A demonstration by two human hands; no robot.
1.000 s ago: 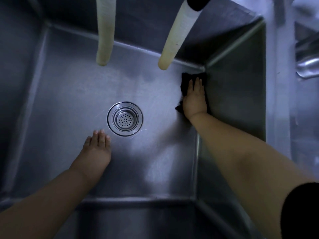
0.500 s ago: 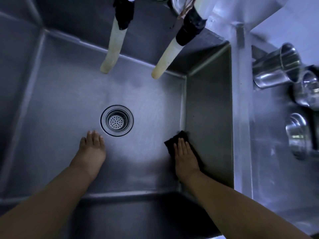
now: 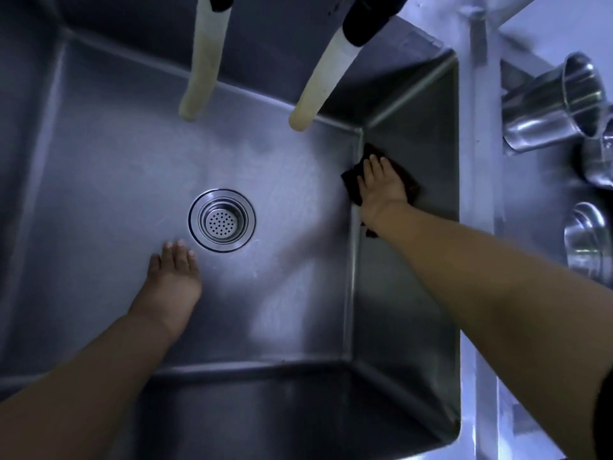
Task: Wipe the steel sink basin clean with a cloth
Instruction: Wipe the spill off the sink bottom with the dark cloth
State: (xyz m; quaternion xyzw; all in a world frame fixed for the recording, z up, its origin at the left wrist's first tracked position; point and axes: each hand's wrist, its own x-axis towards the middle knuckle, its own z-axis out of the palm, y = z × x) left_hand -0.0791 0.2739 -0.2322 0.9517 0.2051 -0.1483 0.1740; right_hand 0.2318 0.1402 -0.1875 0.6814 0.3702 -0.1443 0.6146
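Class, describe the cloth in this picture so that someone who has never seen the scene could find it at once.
Start at the steel sink basin and its round drain strainer, then look right to the seam where the floor meets the right wall. There the right hand presses flat on a dark cloth. It is the only soft, dark, crumpled thing against the shiny steel; the left hand rests bare beside the drain.

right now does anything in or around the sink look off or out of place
Nothing is spilled or damaged. Only the two hoses look discoloured, yellowed toward their tips above the sink basin.
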